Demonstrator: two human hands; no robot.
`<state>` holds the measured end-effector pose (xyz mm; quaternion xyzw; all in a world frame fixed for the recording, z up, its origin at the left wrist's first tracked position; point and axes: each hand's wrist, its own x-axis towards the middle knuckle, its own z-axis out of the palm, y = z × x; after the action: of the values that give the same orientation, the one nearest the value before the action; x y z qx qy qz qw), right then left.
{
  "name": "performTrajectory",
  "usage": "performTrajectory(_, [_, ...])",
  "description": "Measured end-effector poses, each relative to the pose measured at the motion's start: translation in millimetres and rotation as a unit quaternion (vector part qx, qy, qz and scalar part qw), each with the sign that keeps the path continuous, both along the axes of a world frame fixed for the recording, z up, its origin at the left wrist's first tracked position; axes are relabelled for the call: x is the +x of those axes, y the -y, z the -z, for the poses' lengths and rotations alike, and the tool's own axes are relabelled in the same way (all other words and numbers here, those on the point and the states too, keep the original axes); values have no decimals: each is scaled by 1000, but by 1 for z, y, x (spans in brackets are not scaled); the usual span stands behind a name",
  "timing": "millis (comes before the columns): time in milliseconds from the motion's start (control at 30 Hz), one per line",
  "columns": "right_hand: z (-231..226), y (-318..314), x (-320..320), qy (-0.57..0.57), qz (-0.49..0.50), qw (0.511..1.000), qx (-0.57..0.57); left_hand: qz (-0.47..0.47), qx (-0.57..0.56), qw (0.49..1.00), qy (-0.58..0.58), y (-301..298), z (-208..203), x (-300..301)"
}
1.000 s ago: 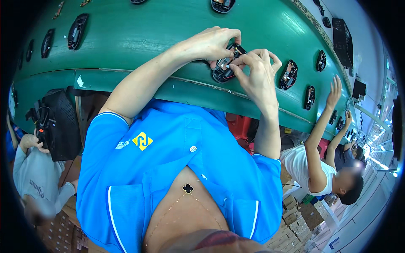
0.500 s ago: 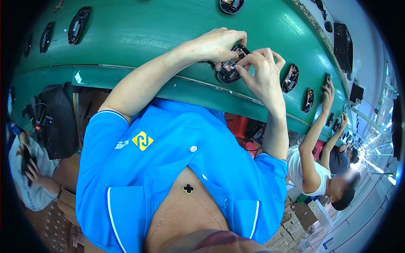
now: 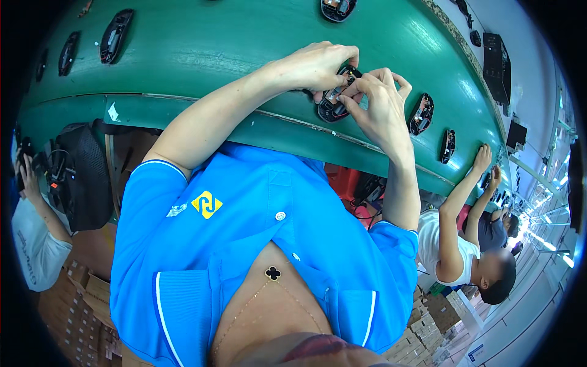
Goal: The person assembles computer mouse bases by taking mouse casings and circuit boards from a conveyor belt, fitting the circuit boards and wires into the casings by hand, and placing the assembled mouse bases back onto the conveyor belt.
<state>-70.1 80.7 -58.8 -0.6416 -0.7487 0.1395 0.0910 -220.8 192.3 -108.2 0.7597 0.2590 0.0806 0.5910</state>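
An opened black computer mouse shell (image 3: pixel 332 112) with a circuit board inside is held tilted over the green bench, close to its near edge. My left hand (image 3: pixel 315 67) is closed round its far left side, thumb laid over the board and fingertips showing at the near side. Over the shell's right side, my right hand (image 3: pixel 380 104) is closed in a pinch, thumb and forefinger down at the board. Whatever lies between those fingertips is too small and hidden to make out.
More open mouse shells lie along the green bench (image 3: pixel 202 67): one right of my hands (image 3: pixel 422 114), a smaller one (image 3: pixel 448 145) beyond it, one at the far side (image 3: pixel 337 8), several at left (image 3: pixel 115 37). A co-worker's hand (image 3: pixel 482 158) is farther right; another person (image 3: pixel 40 235) sits left.
My hands stay at the shell with only a slight shift; a white bit seen at my right fingertips is now hidden. The bench's shells moved slightly rightward. Both neighbours' arms have moved.
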Motion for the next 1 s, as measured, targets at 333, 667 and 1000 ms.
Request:
performTrajectory(333, [5, 1, -6, 73, -40, 993, 84, 3, -9, 1000, 0, -4, -1, 4])
performTrajectory(667, [6, -20, 10, 15, 8, 993, -113, 11, -5, 1000, -5, 1, -4, -2])
performTrajectory(1000, [-3, -37, -2, 59, -16, 989, -137, -6, -20, 1000, -4, -4, -14, -12])
